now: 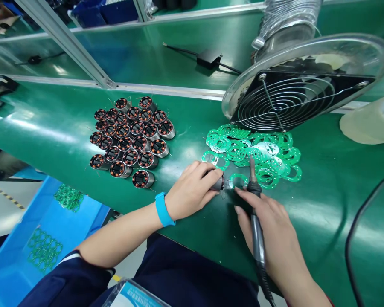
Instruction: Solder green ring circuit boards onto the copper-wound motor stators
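Observation:
My left hand [193, 189] is closed around a motor stator [218, 182] lying on its side, its wired end facing right. Thin wire ends stick out toward a green ring-shaped circuit board [238, 181]. My right hand [272, 226] holds a soldering iron [257, 234], its tip pointing up and away from me, while the index fingertip is at the edge of that ring board. A heap of similar ring boards [269, 149] lies just beyond both hands. To the left stand several upright stators [124, 143] with copper windings, grouped together.
A round fume-extractor fan [275, 102] with a wire grille overhangs the boards. At right are a pale yellow roll [371, 121] and a black cable [350, 243]. A blue bin [89, 215] with green boards sits lower left. A small black box with leads [208, 59] lies behind the rail.

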